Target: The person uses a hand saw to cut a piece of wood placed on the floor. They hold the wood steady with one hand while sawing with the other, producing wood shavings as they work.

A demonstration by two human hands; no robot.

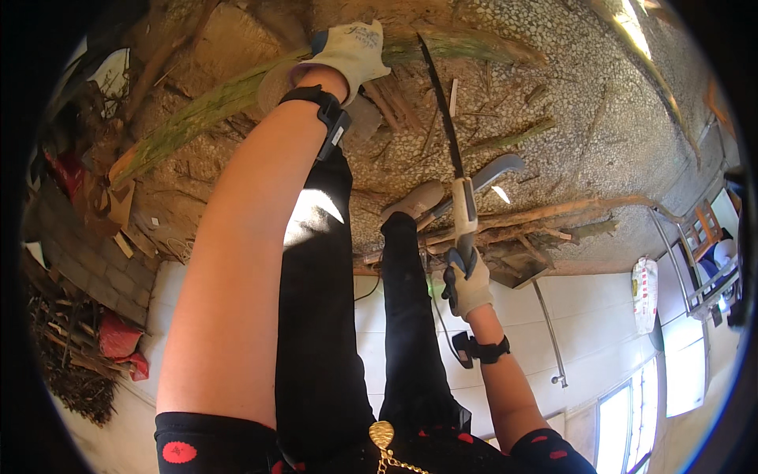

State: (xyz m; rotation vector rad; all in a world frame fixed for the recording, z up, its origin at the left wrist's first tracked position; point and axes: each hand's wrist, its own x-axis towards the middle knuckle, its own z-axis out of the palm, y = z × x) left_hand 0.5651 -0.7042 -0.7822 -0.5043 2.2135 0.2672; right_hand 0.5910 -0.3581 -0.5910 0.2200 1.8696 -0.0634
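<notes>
My left hand [349, 56], in a pale work glove, rests on a long, greenish, curved wooden log [201, 127] lying across the ground; its fingers are mostly hidden from view. A pruning saw [444, 106] is held by its light handle in my right hand [469, 281], gloved too. The dark blade points away from me, its tip close to the log, right of my left hand. Beneath the saw handle lies a hooked billhook-like blade [497, 170], beside my shoe [417, 198].
Branches [533, 216] lie right of my feet, near a box-like container [521, 272]. Twigs and bark litter the pebbled floor [568, 136]. A brushwood pile [74, 355] and red bags [118, 338] are at lower left; a white sack [644, 296] stands right.
</notes>
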